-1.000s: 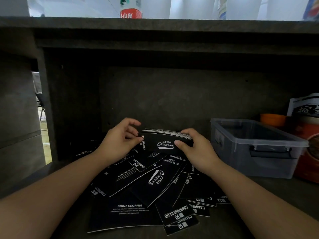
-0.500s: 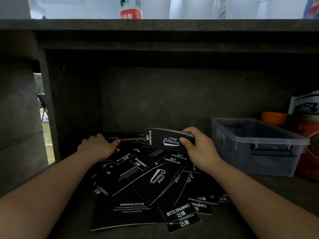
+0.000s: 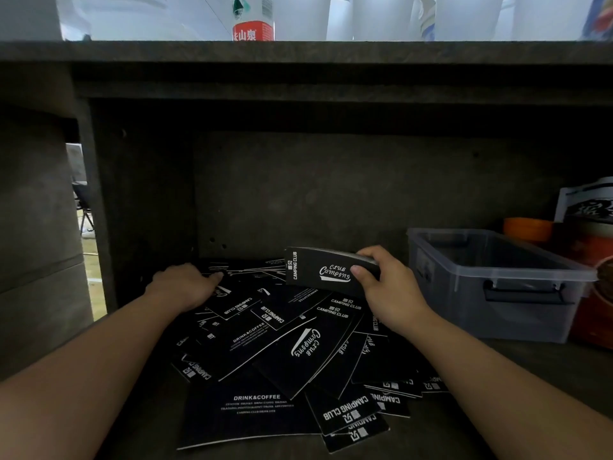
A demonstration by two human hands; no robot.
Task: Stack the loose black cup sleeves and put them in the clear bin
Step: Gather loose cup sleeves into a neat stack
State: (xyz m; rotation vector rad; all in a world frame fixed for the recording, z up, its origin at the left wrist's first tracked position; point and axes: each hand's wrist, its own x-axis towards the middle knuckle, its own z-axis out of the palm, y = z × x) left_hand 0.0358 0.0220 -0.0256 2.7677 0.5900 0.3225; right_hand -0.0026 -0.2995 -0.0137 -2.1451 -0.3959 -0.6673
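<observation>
Right hand (image 3: 391, 293) grips sleeve stack (image 3: 318, 270); left hand (image 3: 184, 283) flat on loose sleeves (image 3: 298, 353)

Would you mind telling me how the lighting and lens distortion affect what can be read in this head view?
Head view: the shelf recess is dim, so the loose sleeves blend together, only white print legible; the background above the counter is overexposed; wide-angle stretch enlarges both forearms; the clear bin shows faint highlights.

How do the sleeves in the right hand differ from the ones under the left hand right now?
The stack of sleeves is squared up and lifted, gripped by the right hand; the loose sleeves lie scattered flat on the shelf, overlapping at mixed angles. The left hand only rests on the loose ones. Both are black with white print.
</observation>
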